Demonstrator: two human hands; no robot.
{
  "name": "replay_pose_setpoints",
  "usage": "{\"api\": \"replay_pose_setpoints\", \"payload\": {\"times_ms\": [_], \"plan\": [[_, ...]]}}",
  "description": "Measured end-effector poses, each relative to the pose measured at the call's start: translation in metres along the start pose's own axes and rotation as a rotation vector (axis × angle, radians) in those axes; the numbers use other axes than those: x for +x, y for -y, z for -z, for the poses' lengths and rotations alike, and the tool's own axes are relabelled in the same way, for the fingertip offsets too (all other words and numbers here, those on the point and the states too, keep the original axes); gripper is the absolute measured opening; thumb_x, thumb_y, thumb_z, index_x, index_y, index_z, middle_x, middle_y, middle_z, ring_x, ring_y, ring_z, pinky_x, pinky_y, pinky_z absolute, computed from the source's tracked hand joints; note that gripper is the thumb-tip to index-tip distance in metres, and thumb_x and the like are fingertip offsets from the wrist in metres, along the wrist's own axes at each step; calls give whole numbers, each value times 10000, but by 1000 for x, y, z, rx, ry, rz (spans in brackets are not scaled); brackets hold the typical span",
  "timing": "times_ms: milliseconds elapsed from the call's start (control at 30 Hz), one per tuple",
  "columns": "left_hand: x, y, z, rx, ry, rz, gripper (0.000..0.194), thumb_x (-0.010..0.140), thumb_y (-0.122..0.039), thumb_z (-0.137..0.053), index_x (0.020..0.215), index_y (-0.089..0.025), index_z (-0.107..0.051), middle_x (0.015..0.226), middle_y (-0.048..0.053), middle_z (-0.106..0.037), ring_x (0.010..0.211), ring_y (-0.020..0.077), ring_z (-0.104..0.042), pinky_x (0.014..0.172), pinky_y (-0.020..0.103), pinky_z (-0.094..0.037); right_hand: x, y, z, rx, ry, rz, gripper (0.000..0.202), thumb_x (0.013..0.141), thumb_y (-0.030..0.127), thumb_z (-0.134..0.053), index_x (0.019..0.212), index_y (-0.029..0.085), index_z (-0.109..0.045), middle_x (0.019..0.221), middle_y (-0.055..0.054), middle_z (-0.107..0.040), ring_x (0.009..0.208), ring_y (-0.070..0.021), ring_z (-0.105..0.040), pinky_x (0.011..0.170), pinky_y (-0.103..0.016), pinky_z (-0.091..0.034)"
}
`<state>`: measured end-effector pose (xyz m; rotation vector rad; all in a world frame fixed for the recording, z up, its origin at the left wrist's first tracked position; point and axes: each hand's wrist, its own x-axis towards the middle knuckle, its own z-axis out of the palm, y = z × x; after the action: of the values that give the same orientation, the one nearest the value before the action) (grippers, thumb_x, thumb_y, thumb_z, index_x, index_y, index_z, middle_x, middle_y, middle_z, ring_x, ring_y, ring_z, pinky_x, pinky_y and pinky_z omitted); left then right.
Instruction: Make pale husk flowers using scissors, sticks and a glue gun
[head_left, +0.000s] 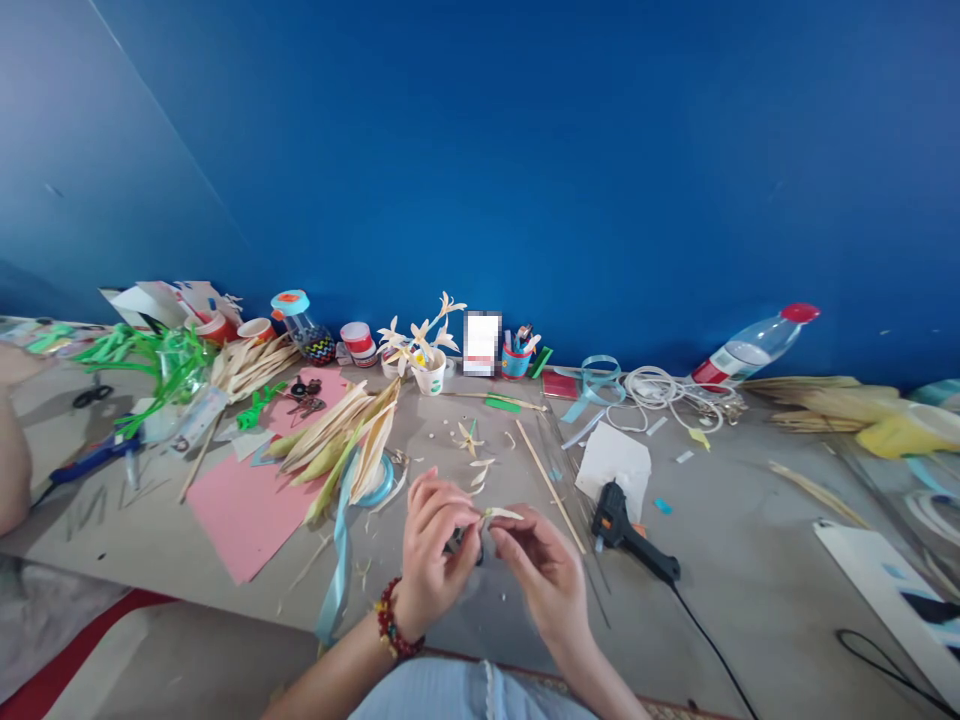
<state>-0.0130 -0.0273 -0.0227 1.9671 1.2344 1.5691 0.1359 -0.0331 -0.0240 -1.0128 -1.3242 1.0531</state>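
My left hand, with a beaded bracelet on its wrist, is closed in a pinch at the left end of a small pale husk petal. Facing it, my right hand has its thumb and fingers closed at the petal's other side. Behind my left fingers a dark object shows only in part. Just beyond my hands lie loose pale petals and a small husk flower. A black glue gun rests to the right of my right hand, partly near a white paper piece.
Corn husks and blue ribbon lie left over pink paper. At the back stand a cup of husk flowers, a pen cup and a tilted bottle. Another person's arm is at far left.
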Motion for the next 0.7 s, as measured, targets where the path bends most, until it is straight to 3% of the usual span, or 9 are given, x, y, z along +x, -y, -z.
{"api": "replay_pose_setpoints", "payload": {"times_ms": [167,333,467,700], "plan": [[-3,4,-6,177,-47,-87,190,783,-81,-640,834,-263,-662,803,16,-702,876,241,-609,1082,523,-254,1,0,-4,10,-71,21,75,863,245,-681,816,196,-714,770,-38,-676,696,-169,-636,619,-246,-510],[1,0,-11,251,-107,-142,176,787,-80,-641,824,-251,-646,786,4,-700,853,223,-623,1071,511,-288,0,-3,-6,-2,-98,25,62,864,232,-683,819,204,-714,757,-27,-677,699,-167,-631,648,-253,-499],[4,-5,-13,255,-148,-140,154,824,-67,-588,815,-217,-615,779,2,-678,847,200,-620,1061,527,-331,-1,-8,-8,36,-97,-8,47,868,235,-681,833,216,-706,775,-20,-686,714,-164,-637,662,-251,-495],[2,-1,-10,235,-115,-113,141,830,-66,-585,852,-204,-607,834,24,-673,882,207,-614,1070,550,-319,-1,-11,-11,123,-76,-66,49,870,254,-671,861,210,-691,791,-26,-675,713,-164,-617,639,-251,-497]]}}
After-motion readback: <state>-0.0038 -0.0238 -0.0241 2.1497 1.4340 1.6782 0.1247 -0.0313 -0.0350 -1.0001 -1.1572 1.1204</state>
